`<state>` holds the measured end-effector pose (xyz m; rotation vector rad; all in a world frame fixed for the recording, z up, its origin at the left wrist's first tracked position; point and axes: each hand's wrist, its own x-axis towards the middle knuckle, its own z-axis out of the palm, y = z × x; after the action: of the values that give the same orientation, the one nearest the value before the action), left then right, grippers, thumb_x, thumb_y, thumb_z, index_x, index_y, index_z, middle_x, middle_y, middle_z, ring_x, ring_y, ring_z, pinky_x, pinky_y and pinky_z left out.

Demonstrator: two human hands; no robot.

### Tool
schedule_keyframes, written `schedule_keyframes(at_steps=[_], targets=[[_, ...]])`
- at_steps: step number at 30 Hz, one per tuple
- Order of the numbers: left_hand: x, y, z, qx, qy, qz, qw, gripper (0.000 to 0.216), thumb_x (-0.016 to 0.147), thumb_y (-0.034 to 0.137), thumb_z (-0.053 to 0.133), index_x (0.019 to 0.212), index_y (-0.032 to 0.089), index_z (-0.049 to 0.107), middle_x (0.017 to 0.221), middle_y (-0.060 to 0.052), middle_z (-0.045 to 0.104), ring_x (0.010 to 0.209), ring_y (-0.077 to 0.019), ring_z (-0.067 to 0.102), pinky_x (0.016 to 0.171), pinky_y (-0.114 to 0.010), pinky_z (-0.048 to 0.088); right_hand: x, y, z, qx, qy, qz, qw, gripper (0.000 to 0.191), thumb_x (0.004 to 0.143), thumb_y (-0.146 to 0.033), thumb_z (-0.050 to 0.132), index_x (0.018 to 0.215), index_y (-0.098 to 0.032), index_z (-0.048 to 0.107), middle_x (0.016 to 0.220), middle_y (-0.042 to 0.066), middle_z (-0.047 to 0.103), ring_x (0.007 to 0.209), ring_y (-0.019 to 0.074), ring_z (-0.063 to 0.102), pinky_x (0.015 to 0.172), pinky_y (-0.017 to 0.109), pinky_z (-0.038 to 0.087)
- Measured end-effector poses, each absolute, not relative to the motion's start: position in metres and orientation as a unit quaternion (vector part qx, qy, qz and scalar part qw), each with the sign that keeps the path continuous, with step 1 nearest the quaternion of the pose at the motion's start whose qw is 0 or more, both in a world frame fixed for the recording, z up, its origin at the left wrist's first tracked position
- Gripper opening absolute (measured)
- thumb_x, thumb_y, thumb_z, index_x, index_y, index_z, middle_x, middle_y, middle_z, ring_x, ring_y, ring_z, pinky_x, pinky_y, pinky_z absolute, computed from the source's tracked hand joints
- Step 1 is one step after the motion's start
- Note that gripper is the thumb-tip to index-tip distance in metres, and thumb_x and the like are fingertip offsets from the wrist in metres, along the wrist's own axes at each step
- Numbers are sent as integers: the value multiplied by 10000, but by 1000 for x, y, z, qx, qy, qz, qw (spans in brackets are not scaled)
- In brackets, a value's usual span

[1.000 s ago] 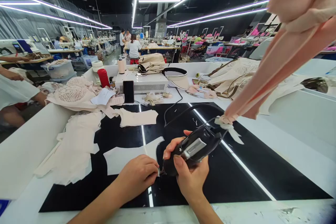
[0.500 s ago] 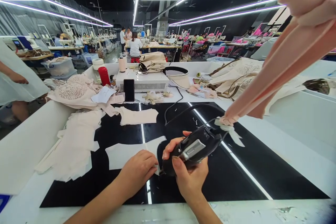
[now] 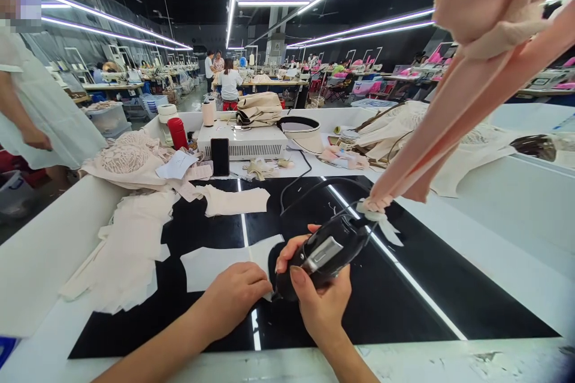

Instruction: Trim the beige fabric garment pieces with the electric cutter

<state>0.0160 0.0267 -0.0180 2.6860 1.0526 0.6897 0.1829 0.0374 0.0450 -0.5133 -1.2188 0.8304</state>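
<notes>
My right hand point(image 3: 321, 302) is wrapped round a black hand-held cutting tool point(image 3: 326, 252) with a grey panel, its tip down on the black table surface point(image 3: 404, 305). A cable and a pink fabric strap point(image 3: 449, 125) run up from the tool's rear toward the upper right. My left hand point(image 3: 233, 298) is curled, fingertips pressing the edge of a white fabric piece point(image 3: 211, 266) right beside the tool's tip. The tip itself is hidden between my hands.
Stacked cream fabric pieces point(image 3: 126, 251) lie at the left, another piece point(image 3: 233, 198) further back. A white box unit point(image 3: 245, 140), phone point(image 3: 220, 156), red bottle point(image 3: 178, 132) and lace fabric point(image 3: 126, 158) stand at the back. A person in white point(image 3: 40, 114) stands at the left edge.
My hands and the tool have shifted slightly left along the white piece. The person at the left has stepped closer into view.
</notes>
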Motion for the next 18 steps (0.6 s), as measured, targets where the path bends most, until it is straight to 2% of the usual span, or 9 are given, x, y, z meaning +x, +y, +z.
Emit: schedule_keyframes(at_steps=[9,18], targets=[[0,23,-24,913,311,255,75,417,999,-34,492,1319,191,638,1203,-67,738,1174,-208,702,1042,-329,589,184,36,45,-246,-539,377,712,445,924,-372,825,1265,-267,559,846,-22,704,608,133,677,588,269,619],[-1,19,-19,909,322,255,66,368,1025,-13,463,1274,190,642,1162,-58,731,1137,-203,713,995,-312,616,182,37,47,-238,-546,373,712,396,939,-347,808,1249,-284,570,842,-24,704,605,129,656,561,259,595]])
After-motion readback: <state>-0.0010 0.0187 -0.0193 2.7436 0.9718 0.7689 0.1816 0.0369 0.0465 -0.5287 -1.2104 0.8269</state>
